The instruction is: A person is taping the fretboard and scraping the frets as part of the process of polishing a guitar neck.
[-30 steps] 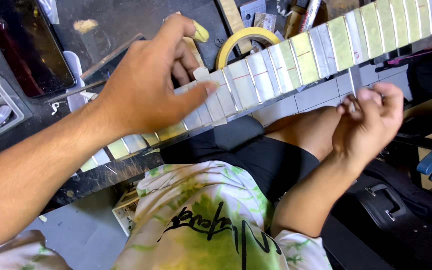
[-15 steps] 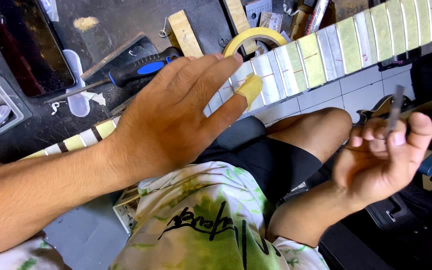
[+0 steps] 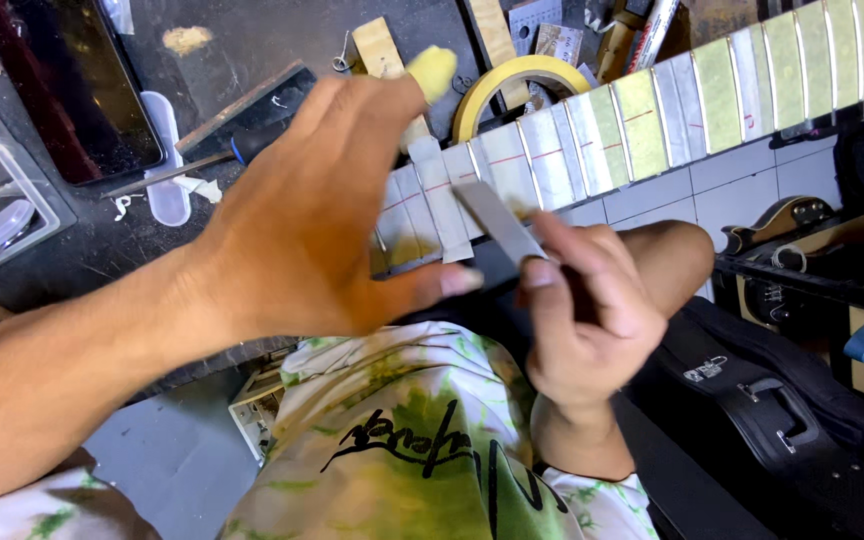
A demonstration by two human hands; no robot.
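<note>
**Two hands over a taped guitar neck, one holding a flat metal tool**

Head camera, looking down past a green and white tie-dye shirt (image 3: 402,430) at a dark, cluttered workbench (image 3: 102,240).

A long guitar neck with its fingerboard masked in strips of pale and yellow-green tape (image 3: 652,110) runs from the middle of the frame up to the top right corner, with thin metal frets showing between the strips.

The left hand (image 3: 312,220) is spread open, palm down, fingers fanned over the lower end of the neck. It grips nothing. One fingertip wears a yellow covering (image 3: 432,70). Whether the palm rests on the neck or hovers just above it cannot be told.

The right hand (image 3: 582,310) is closed around a slim, flat, grey metal strip (image 3: 497,215), which looks like a small file. Its free end points up and left, close to the taped neck and just beside the left thumb.

Behind the neck lie a roll of yellow masking tape (image 3: 517,75), a screwdriver with a black and blue handle (image 3: 242,145) and a dark tablet-like screen (image 3: 62,90). A black hard case (image 3: 752,400) sits at lower right.

Possible risks: the metal strip's end is near the left thumb, so a slip could nick it. If the neck is not held firmly, it could shift under pressure and the tool could skid across the tape.
</note>
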